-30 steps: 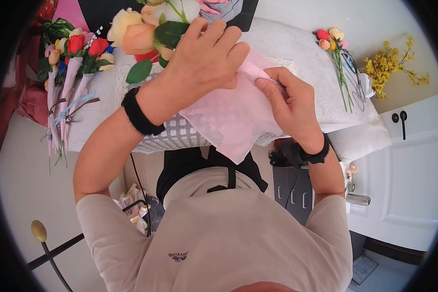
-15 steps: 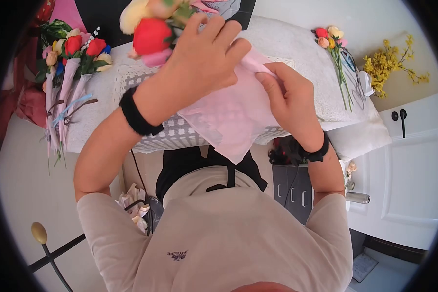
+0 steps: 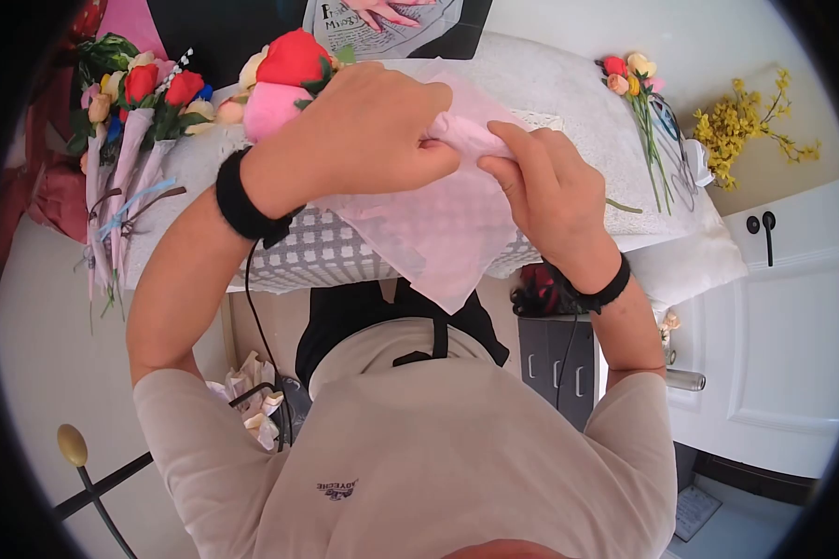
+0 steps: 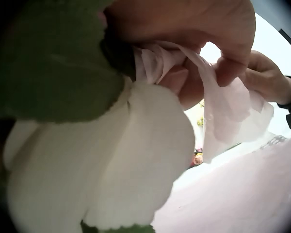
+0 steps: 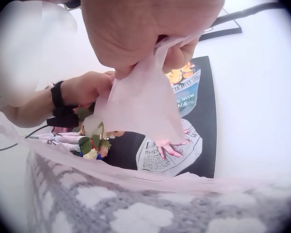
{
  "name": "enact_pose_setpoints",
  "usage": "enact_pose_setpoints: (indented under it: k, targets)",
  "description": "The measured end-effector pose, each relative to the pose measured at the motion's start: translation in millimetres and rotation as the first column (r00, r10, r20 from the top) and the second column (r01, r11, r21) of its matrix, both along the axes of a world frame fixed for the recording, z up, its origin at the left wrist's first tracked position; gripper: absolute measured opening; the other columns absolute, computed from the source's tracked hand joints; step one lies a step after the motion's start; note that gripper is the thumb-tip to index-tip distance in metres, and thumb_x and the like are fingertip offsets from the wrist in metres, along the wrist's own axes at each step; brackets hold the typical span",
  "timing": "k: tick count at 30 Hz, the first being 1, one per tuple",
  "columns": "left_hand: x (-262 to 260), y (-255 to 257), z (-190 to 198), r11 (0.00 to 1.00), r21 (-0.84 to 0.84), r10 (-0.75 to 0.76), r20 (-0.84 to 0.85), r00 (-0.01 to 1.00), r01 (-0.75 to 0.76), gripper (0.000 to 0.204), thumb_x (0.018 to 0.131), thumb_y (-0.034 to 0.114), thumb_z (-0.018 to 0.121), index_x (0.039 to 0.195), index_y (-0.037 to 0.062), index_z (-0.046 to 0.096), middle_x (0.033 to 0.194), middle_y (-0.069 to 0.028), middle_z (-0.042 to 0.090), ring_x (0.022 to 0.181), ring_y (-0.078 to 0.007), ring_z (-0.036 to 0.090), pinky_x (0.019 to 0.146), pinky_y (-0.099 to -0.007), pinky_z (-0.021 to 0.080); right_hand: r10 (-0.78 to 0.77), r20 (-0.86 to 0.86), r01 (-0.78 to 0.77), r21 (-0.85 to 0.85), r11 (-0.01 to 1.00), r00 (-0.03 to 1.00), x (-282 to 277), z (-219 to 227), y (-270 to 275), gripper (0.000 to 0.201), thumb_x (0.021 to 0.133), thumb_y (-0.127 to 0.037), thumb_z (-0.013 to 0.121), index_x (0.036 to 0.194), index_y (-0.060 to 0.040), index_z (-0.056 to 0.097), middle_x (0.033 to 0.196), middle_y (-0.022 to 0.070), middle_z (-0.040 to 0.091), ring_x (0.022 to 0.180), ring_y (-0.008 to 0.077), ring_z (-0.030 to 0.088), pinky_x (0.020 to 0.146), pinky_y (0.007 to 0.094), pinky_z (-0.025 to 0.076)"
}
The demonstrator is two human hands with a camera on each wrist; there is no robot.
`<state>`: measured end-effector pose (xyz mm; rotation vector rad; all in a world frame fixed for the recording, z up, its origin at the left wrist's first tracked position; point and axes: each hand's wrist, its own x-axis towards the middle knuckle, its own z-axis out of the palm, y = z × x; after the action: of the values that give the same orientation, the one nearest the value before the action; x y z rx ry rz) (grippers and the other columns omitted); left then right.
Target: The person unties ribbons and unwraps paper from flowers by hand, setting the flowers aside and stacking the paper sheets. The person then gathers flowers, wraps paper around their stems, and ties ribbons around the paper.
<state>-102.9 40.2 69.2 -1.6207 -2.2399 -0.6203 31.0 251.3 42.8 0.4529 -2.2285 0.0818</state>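
Observation:
The left hand (image 3: 350, 140) grips the gathered pink wrapping sheet (image 3: 429, 219) around a bunch of flowers, whose red rose (image 3: 294, 58) and pink bloom (image 3: 272, 110) show beyond the wrist. At the sheet's other end, the right hand (image 3: 559, 200) pinches a rolled part between thumb and fingers. A cream flower (image 4: 102, 160) and a green leaf (image 4: 53, 63) fill much of the left wrist view, beside the hand's curled fingers. In the right wrist view the sheet (image 5: 140, 97) hangs from the right hand (image 5: 145, 29). The flower stems inside the wrap are hidden.
Wrapped flowers (image 3: 140, 140) lie at the table's left. Loose flowers (image 3: 634, 84) with green stems lie at the right, near yellow sprigs (image 3: 741, 121). A dark printed bag or board (image 3: 233, 33) stands behind. A patterned cloth (image 3: 317, 247) covers the table's front edge.
The flower bunch has turned and moved down and left with the left hand, whose fingers have curled in over the wrap. The right hand has stayed at the sheet with its grip shifted slightly.

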Motion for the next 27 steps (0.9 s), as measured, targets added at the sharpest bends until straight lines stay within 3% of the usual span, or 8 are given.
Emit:
enact_pose_setpoints:
  k: [2,8,9,12,14,18,22,27]
  targets:
    - [-5,0,0,0.996,0.062,-0.067,0.033,0.997,0.065,0.038,0.077,0.035,0.071,0.066,0.0004,0.058,0.062,-0.0201,0.060,0.061,-0.0396,0.062,0.057,-0.0510,0.045,0.019,-0.012,-0.019,0.026,0.999,1.000,-2,-1,0,0.032,0.088,-0.024,0.082,0.113,-0.0100,0.070,0.083,0.0034,0.057,0.071,0.0203,0.062,0.056,0.0340,0.051]
    - [-6,1,6,0.998,-0.032,-0.043,0.109,0.993,0.047,0.051,0.081,0.049,0.074,0.065,0.0014,0.062,0.058,-0.0173,0.058,0.057,-0.0370,0.060,0.061,-0.0486,0.047,-0.030,0.051,0.028,0.048,0.998,0.998,2,0,-7,0.031,0.090,-0.022,0.081,0.114,-0.0081,0.069,0.084,0.0048,0.060,0.072,0.0228,0.063,0.059,0.0351,0.053]
    - [-6,2,3,0.998,-0.034,-0.044,0.111,0.993,0.048,0.051,0.081,0.049,0.074,0.065,0.0014,0.062,0.058,-0.0173,0.058,0.057,-0.0370,0.060,0.061,-0.0486,0.047,0.025,0.130,-0.012,-0.104,0.994,0.991,2,-4,-6,0.027,0.092,-0.021,0.079,0.112,-0.0068,0.069,0.082,0.0064,0.062,0.071,0.0255,0.064,0.060,0.0358,0.053]
    - [-5,7,-5,0.999,0.044,0.004,-0.277,0.961,0.009,0.047,0.077,0.050,0.079,0.072,0.0057,0.064,0.068,-0.0121,0.060,0.069,-0.0295,0.062,0.071,-0.0430,0.046,0.131,0.318,0.009,-0.401,0.916,0.939,4,3,-5,0.020,0.098,-0.020,0.074,0.108,-0.0040,0.070,0.076,0.0093,0.063,0.067,0.0269,0.064,0.061,0.0356,0.052]
    - [0,16,-4,0.949,0.308,0.105,-0.519,0.848,0.071,0.045,0.067,0.041,0.083,0.092,0.0092,0.064,0.089,-0.0084,0.059,0.088,-0.0272,0.056,0.082,-0.0437,0.043,0.187,0.424,0.074,-0.528,0.846,0.886,8,8,-3,0.018,0.101,-0.021,0.071,0.105,-0.0026,0.070,0.073,0.0106,0.064,0.065,0.0256,0.064,0.061,0.0346,0.051]
    - [6,18,-15,0.971,0.235,0.089,-0.542,0.836,0.049,0.049,0.061,0.038,0.083,0.094,0.0095,0.061,0.099,-0.0070,0.056,0.095,-0.0263,0.053,0.081,-0.0420,0.041,0.337,0.502,0.145,-0.699,0.700,0.796,11,6,5,0.023,0.106,-0.023,0.066,0.103,-0.0012,0.071,0.069,0.0094,0.062,0.063,0.0150,0.055,0.060,0.0301,0.046]
    - [3,18,-11,0.974,0.219,0.064,-0.528,0.847,0.062,0.040,0.062,0.033,0.082,0.083,0.0095,0.057,0.083,-0.0055,0.051,0.085,-0.0248,0.052,0.076,-0.0383,0.042,0.447,0.461,0.119,-0.787,0.606,0.766,9,6,4,0.021,0.105,-0.022,0.067,0.103,-0.0015,0.072,0.073,0.0100,0.064,0.063,0.0150,0.054,0.060,0.0311,0.046]
    - [-5,14,-13,0.975,0.192,0.007,-0.529,0.848,0.112,0.033,0.066,0.029,0.080,0.076,0.0092,0.055,0.066,-0.0046,0.048,0.073,-0.0232,0.053,0.070,-0.0362,0.042,0.191,0.295,-0.035,-0.462,0.886,0.936,8,4,-2,0.020,0.098,-0.021,0.076,0.109,-0.0053,0.071,0.077,0.0108,0.065,0.064,0.0240,0.060,0.059,0.0357,0.049]
